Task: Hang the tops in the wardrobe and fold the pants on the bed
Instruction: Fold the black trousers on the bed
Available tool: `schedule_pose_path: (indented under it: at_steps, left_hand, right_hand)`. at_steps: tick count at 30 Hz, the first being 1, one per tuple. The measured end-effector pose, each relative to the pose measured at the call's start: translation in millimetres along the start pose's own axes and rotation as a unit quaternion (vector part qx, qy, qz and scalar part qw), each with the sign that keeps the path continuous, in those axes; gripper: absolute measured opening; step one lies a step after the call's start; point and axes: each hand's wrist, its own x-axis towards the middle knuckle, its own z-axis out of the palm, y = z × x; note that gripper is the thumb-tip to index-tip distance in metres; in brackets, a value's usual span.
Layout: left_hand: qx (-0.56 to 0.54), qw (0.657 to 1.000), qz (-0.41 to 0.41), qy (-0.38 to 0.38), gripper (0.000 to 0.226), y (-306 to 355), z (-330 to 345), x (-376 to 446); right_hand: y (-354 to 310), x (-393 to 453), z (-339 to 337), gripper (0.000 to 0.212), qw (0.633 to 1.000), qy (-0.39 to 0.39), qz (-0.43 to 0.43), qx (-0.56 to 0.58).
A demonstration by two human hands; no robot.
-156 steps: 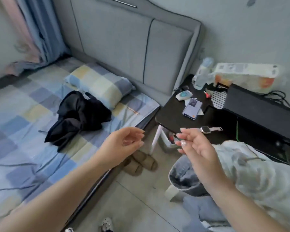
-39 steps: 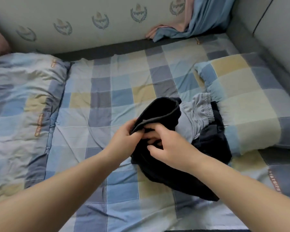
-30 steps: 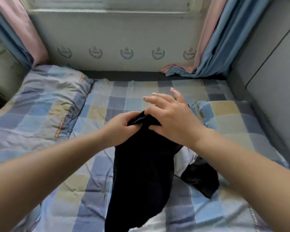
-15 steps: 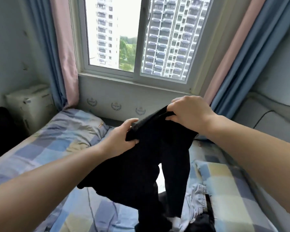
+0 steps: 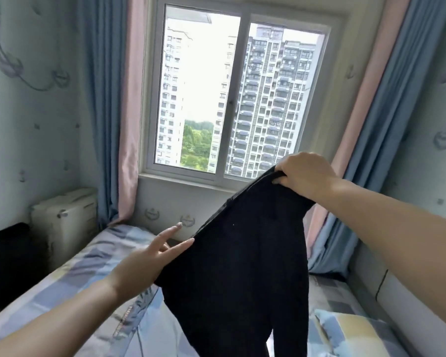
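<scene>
The black garment [image 5: 242,266] was held up over the bed [image 5: 70,287] w/ the right hand [image 5: 304,173] gripped on its top edge at 2 o'clock, the left hand [image 5: 150,258] flat-fingered against its lower edge at 9 o'clock; prob. best re-pinched there & the edge pulled level before laying down.

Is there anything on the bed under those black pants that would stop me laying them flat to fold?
Nothing visible does. The black pants hang from the right hand over bare checked sheet; only a pillow lies off to the right. The pants hide the patch directly beneath them.
</scene>
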Motion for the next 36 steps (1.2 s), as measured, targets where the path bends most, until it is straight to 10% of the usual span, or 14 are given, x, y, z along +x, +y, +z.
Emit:
schedule_pose_path:
  at_steps: [5, 8, 19, 27, 36]
  left_hand:
    - [-0.058, 0.998, 0.008, -0.022, 0.1, -25, -13, -8]
    - [-0.137, 0.978, -0.13, -0.087, 0.082, -29, -11, -1]
    - [0.03, 0.967, -0.187, -0.17, 0.025, -52, -47, 33]
    - [0.009, 0.999, -0.006, 0.051, 0.044, -50, -96, 60]
    - [0.033, 0.989, -0.131, 0.066, 0.015, -12, -137, 115]
  right_hand:
    - [-14, 21, -17, 0.028, 1.0, 0.016, 0.014, -0.014]
    - [-24, 27, -22, 0.028, 1.0, 0.015, 0.012, -0.014]
    - [-27, 24, -10, 0.028, 1.0, 0.004, 0.022, 0.005]
    - [13, 17, 6, 0.023, 0.996, -0.015, 0.058, 0.07]
    - [60, 0, 19, 0.031, 0.978, -0.059, 0.068, 0.186]
